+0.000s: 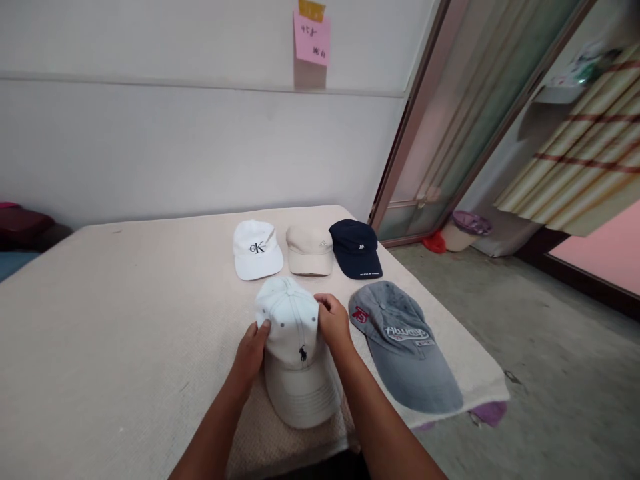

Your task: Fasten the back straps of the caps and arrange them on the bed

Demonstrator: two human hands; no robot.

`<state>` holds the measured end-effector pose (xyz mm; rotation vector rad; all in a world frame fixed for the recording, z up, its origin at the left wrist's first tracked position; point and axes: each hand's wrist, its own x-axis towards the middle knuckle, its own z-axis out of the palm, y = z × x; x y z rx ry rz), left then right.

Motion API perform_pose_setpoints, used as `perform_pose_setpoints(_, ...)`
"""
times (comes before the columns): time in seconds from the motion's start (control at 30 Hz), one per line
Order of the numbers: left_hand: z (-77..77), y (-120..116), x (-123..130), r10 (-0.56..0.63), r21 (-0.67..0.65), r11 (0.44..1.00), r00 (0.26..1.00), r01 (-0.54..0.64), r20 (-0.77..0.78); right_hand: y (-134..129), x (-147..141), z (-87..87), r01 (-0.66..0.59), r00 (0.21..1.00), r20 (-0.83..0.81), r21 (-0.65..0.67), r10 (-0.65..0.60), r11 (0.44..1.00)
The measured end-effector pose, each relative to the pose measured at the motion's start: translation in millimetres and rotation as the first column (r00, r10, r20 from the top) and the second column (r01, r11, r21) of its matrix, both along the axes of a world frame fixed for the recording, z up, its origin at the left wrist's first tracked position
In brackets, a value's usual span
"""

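Observation:
A pale baseball cap [293,340] with a small dark polo-player emblem is held from both sides, its brim toward me. My left hand [253,348] grips its left side, thumb on the outer cloth. On the opposite side, my right hand [333,321] is closed on the cap's edge, fingertips partly hidden. To the right lies a grey-blue cap [405,347] with white lettering and a red mark. Behind, in a row, sit a white cap [255,250] with black letters, a beige cap [309,250] and a navy cap [356,249].
The caps rest on a cream cloth-covered surface [125,333] against a white wall [200,147]. A pink note [311,40] is taped above. Beyond the right edge are a concrete floor [565,320], a bin with a purple liner [465,230] and a striped curtain [575,153].

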<state>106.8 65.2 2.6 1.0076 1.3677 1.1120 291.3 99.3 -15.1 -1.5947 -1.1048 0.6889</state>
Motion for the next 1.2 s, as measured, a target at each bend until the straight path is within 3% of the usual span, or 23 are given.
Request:
perform_pose_setpoints(0.33, -10.2, 11.6, -8.5, 0.027, 0.164, 0.986, 0.964, 0.018, -0.266, -3.1, -7.9, 1.3, -0.067, 0.997, 0.021, -0.035, 0.068, 0.997)
perform_pose_setpoints(0.53, -3.1, 11.0, -17.9, 0.123, 0.205, 0.977, 0.947, -0.063, -0.295, -10.2, -12.3, 16.8, 0.031, 0.999, 0.044, -0.036, -0.03, 0.999)
perform_pose_setpoints(0.67, 25.6, -10.2, -31.4, 0.254, 0.275, 0.941, 0.946, -0.195, -0.199, -20.7, -21.8, 46.3, 0.103, 0.994, 0.022, 0.182, -0.109, 0.978)
perform_pose_setpoints(0.83, 89.9, -53.0, -46.7, 0.431, 0.472, 0.799, 0.902, -0.372, -0.018, -59.1, -57.2, 117.9, -0.033, 0.982, -0.152, 0.459, 0.115, 0.888)
perform_pose_setpoints(0.93, 123.3, -75.5, -49.7, 0.481, 0.568, 0.71, 0.876, -0.417, 0.041, -90.2, -77.9, 155.1, -0.094, 0.973, -0.126, 0.56, 0.196, 0.823)
perform_pose_setpoints(1.03, 141.8, -91.5, -49.1, 0.505, 0.605, 0.678, 0.863, -0.417, 0.028, -108.9, -87.1, 171.6, -0.188, 0.979, 0.047, 0.604, 0.2, 0.774)
perform_pose_setpoints(1.2, 152.2, -109.5, -47.5, 0.543, 0.634, 0.686, 0.831, -0.356, -0.122, -112.5, -82.6, 177.8, -0.209, 0.967, 0.247, 0.629, 0.063, 0.749)
